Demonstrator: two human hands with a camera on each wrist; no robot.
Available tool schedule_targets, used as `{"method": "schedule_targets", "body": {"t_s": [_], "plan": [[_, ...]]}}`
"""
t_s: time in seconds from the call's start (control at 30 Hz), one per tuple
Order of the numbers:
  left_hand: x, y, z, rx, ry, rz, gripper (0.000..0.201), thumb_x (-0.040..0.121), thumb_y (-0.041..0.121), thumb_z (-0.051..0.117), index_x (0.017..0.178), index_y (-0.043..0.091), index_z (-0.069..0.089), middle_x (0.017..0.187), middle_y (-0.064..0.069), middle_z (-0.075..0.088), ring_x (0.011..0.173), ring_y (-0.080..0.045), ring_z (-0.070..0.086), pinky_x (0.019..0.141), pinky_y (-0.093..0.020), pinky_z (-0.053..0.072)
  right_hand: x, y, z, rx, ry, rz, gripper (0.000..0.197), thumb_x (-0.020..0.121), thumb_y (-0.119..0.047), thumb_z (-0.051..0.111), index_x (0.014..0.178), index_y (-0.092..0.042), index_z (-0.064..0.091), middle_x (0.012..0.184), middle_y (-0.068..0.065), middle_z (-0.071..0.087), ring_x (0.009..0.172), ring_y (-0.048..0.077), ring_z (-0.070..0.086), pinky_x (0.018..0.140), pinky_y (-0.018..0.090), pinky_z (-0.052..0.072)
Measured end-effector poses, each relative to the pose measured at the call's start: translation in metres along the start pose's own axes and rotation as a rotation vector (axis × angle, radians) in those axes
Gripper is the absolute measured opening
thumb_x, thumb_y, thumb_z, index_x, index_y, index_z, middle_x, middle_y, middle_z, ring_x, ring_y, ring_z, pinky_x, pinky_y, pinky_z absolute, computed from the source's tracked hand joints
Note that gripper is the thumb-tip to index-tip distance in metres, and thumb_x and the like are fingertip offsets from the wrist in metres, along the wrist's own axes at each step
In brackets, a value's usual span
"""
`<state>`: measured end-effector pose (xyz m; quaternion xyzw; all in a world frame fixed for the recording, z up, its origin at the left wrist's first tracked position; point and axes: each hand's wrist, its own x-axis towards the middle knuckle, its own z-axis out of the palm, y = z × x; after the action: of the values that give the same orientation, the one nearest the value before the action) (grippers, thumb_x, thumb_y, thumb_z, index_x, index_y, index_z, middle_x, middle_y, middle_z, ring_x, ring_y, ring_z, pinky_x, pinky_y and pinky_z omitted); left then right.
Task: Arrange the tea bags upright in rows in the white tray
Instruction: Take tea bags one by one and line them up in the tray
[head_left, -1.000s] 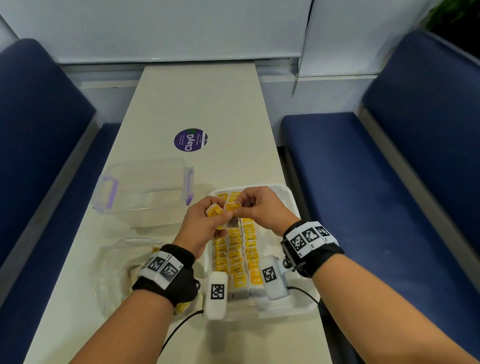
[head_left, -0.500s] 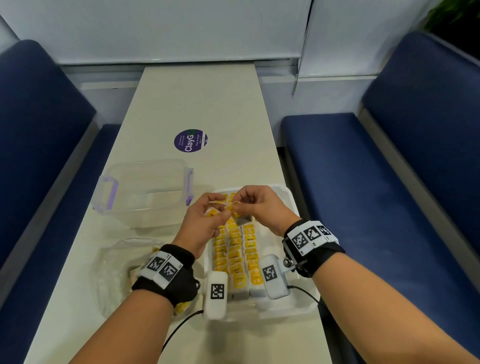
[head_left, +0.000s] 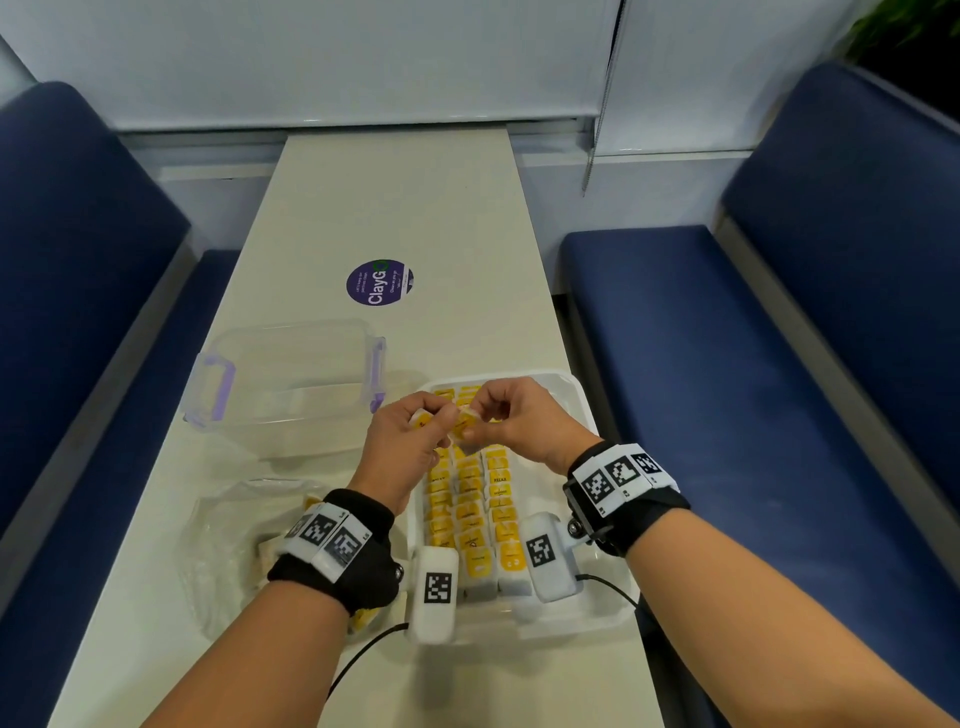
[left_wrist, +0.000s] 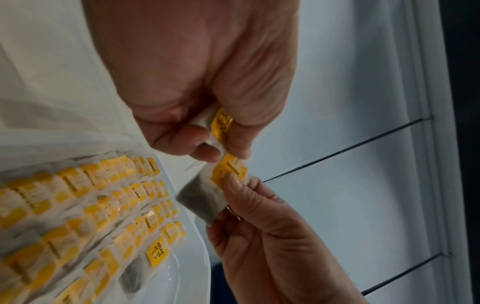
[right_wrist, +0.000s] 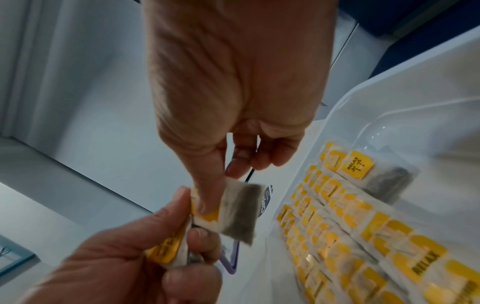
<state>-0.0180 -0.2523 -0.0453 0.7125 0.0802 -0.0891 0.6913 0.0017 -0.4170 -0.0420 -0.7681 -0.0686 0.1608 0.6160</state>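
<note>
Both hands hover over the far end of the white tray, which holds three rows of upright yellow-tagged tea bags. My left hand grips a small stack of tea bags between thumb and curled fingers. My right hand pinches the yellow top of a single tea bag right beside that stack. Its grey pouch hangs free in the air. In the right wrist view the left hand's stack shows at lower left.
A clear lidless container with purple latches stands left of the tray. A crumpled plastic bag with more tea bags lies near my left wrist. A purple round sticker is farther up the table. Blue benches flank the table.
The hands stay close together over the tray's far end, a little higher than a second ago. The right fingers have shifted their pinch on the single tea bag.
</note>
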Motion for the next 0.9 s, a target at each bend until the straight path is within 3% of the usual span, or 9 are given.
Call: {"method": "schedule_targets", "body": {"t_s": [0.1,0.2,0.3,0.4,0.57,0.63,0.7,0.8,0.9], "plan": [[0.000,0.000,0.000,0.065,-0.025,0.026,0.015,0.094,0.009,0.062,0.080,0.015,0.064,0.070,0.003,0.055,0.057,-0.007,0.049,0.050,-0.020,0.038,0.000,0.003,0.001,-0.049,0.023,-0.001,0.029,0.068,0.001,0.081,0.082,-0.009,0.058,0.076,0.004,0.063,0.073,0.015,0.059,0.075,0.039,0.052],[0.000,0.000,0.001,0.099,-0.067,0.021,0.018,0.097,0.008,0.057,0.081,0.016,0.059,0.071,0.001,0.053,0.059,-0.010,0.048,0.049,-0.020,0.035,-0.001,0.005,0.004,0.032,0.012,-0.006,0.037,0.072,0.009,0.076,0.092,-0.011,0.051,0.062,-0.006,0.056,0.056,0.006,0.053,0.059,0.025,0.050],[0.000,-0.002,0.002,0.111,-0.047,0.038,0.020,0.098,0.004,0.052,0.084,0.018,0.056,0.075,-0.002,0.054,0.060,-0.014,0.047,0.049,-0.020,0.034,-0.003,0.004,0.003,0.004,-0.017,0.039,0.032,0.075,0.006,0.075,0.097,-0.007,0.056,0.059,-0.006,0.053,0.049,0.002,0.051,0.055,0.020,0.047],[0.001,-0.002,0.001,0.091,-0.009,0.063,0.019,0.096,0.001,0.053,0.090,0.018,0.055,0.083,-0.005,0.057,0.061,-0.016,0.046,0.051,-0.018,0.036,-0.005,0.002,0.003,-0.005,-0.072,0.083,0.015,0.079,0.001,0.073,0.080,-0.006,0.059,0.062,0.002,0.059,0.056,0.011,0.061,0.060,0.025,0.055],[0.000,0.000,-0.001,0.078,-0.132,0.001,0.021,0.090,0.018,0.069,0.111,0.022,0.065,0.086,0.004,0.055,0.058,-0.005,0.051,0.050,-0.018,0.038,-0.005,0.004,0.001,-0.036,-0.020,0.051,0.020,0.081,-0.010,0.074,0.071,-0.006,0.057,0.071,0.016,0.064,0.069,0.025,0.066,0.072,0.038,0.054],[0.000,-0.001,0.000,0.136,-0.160,0.016,0.015,0.087,0.014,0.073,0.102,0.013,0.071,0.079,0.004,0.056,0.054,-0.004,0.050,0.048,-0.017,0.038,-0.004,0.005,0.000,-0.026,-0.005,0.055,0.021,0.078,-0.006,0.076,0.073,-0.009,0.056,0.069,0.015,0.065,0.068,0.028,0.067,0.073,0.042,0.055],[0.001,-0.003,0.001,0.149,-0.124,0.015,0.002,0.086,0.011,0.074,0.086,0.010,0.072,0.069,0.003,0.058,0.054,-0.008,0.048,0.047,-0.017,0.037,-0.003,0.008,-0.001,0.002,-0.007,0.058,0.024,0.075,-0.001,0.077,0.082,-0.010,0.056,0.066,0.009,0.062,0.061,0.021,0.064,0.067,0.037,0.054],[0.002,-0.004,0.001,0.144,-0.032,0.038,0.013,0.087,0.010,0.072,0.074,0.012,0.070,0.057,0.011,0.059,0.050,-0.010,0.047,0.047,-0.016,0.038,-0.003,0.010,-0.002,-0.005,-0.045,0.052,0.027,0.075,0.004,0.076,0.095,-0.006,0.059,0.063,0.000,0.055,0.056,0.010,0.056,0.065,0.031,0.053],[0.003,-0.002,0.000,0.120,0.035,0.065,0.012,0.088,0.008,0.071,0.076,0.011,0.069,0.058,0.011,0.060,0.046,-0.006,0.047,0.047,-0.013,0.038,-0.004,0.012,-0.001,0.013,-0.087,0.065,0.017,0.079,0.003,0.072,0.081,-0.003,0.057,0.067,0.006,0.062,0.063,0.018,0.068,0.068,0.032,0.056]]}}
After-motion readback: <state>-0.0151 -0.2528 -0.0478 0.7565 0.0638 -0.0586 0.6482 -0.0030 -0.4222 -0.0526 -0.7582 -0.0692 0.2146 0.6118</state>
